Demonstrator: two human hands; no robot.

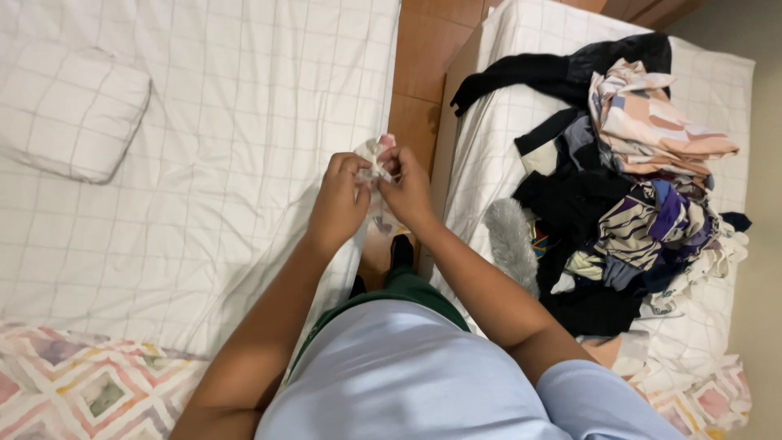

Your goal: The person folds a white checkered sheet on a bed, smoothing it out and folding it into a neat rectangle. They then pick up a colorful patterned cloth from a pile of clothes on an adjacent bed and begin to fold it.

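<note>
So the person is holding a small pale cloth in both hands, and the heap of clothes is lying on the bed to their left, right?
Not quite. Both hands, left hand and right hand, do pinch the small pale cloth, but the heap of clothes lies on the bed to their right, as the head view shows.

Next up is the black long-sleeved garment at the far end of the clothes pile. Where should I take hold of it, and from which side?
Probably by the sleeve of the black garment, which stretches leftward onto bare sheet on the right-hand bed, clear of the clothes pile. Come from the left, the aisle side; its body lies partly under a peach patterned cloth. Both the left hand and right hand currently pinch a small pale cloth.
</note>
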